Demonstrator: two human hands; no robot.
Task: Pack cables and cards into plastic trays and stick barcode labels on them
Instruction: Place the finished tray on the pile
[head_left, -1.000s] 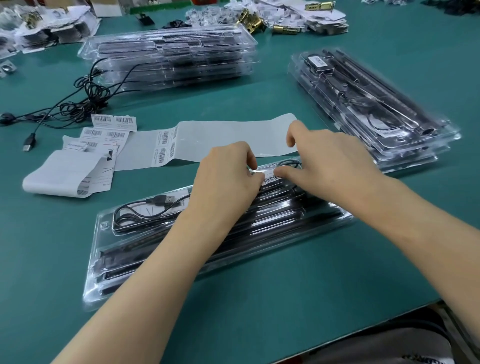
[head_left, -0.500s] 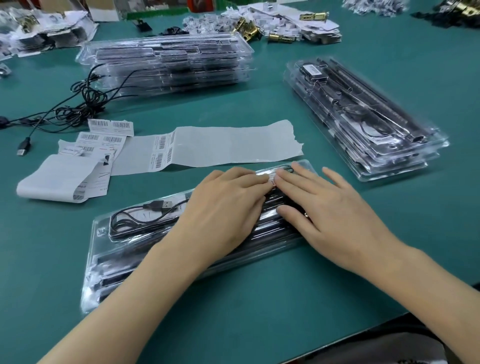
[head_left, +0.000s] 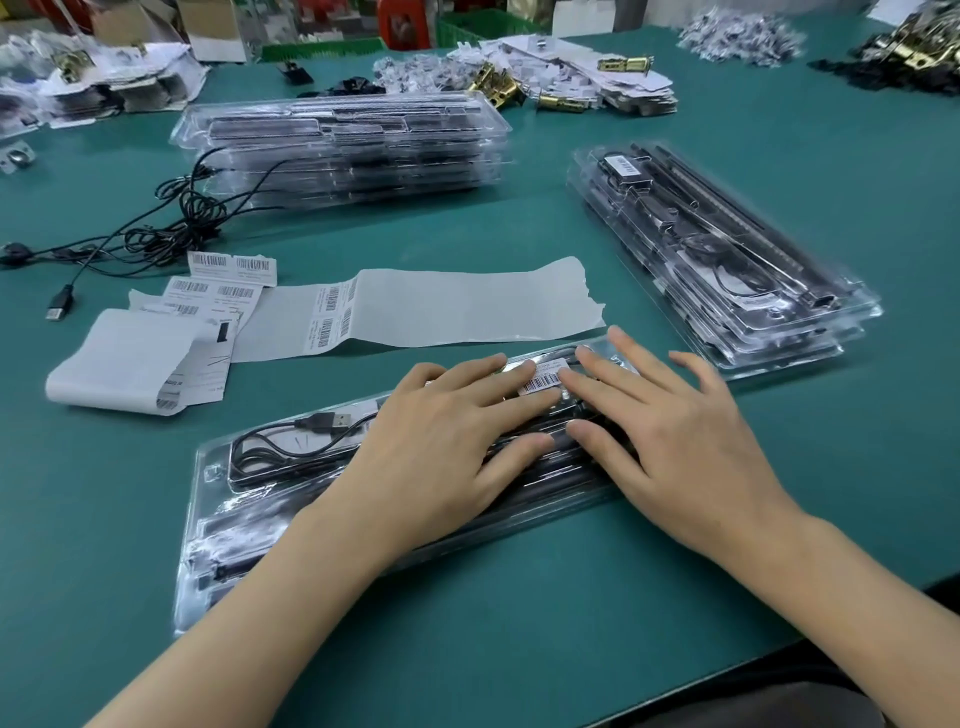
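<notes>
Clear plastic tray (head_left: 208, 545), closed, lies slantwise on the green table mat (head_left: 519, 623) directly in front of the person; all positions below are given from this tray. Inside its left end sits a coiled black cable (head_left: 280, 452) with its USB plug (head_left: 332, 422) on top; the long black parts along its near edge are too blurred to identify. A white barcode label (head_left: 543, 383) sits on the tray's lid towards the right end. The left hand (head_left: 441, 447) lies flat on the lid, fingers straight and spread, fingertips touching the label's left edge; it grips nothing. The right hand (head_left: 675, 441) lies flat on the tray's right end, fingers likewise straight, fingertips touching the label's right edge; it grips nothing. Just beyond the tray lies a long strip of white backing paper (head_left: 457, 306) with a few barcode labels at its left end. Beyond the tray's left end are a curled piece of backing paper (head_left: 130, 358) and loose label sheets (head_left: 231, 265). Further beyond, to the left, a tangle of black cables (head_left: 171, 228) lies on the mat. Well beyond the tray stands a stack of closed trays (head_left: 343, 145). To the right of the tray, close to its end, stands a second stack of trays (head_left: 727, 260), its top one bearing a barcode label.
</notes>
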